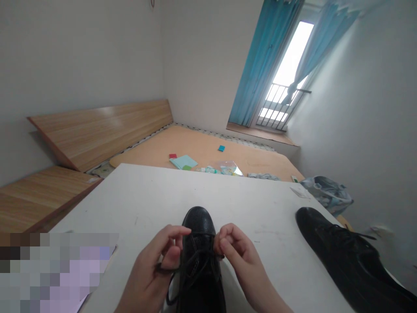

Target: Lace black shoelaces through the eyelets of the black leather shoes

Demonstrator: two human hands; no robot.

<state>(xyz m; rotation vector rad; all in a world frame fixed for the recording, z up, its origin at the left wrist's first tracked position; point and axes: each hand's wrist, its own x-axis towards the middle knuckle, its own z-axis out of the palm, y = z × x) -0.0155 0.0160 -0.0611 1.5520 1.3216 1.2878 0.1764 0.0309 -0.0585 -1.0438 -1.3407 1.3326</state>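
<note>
hands [156, 265] pinch laces [198, 263] beside the shoe [198, 217], bare tabletop [156, 191] beyond its toe.

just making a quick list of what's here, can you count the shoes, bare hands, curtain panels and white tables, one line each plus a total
black shoes: 2
bare hands, left hand and right hand: 2
blue curtain panels: 2
white table: 1
total: 7

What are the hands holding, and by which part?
A black shoelace: the left hand by a loose stretch, the right hand by a part beside the middle shoe.
</note>
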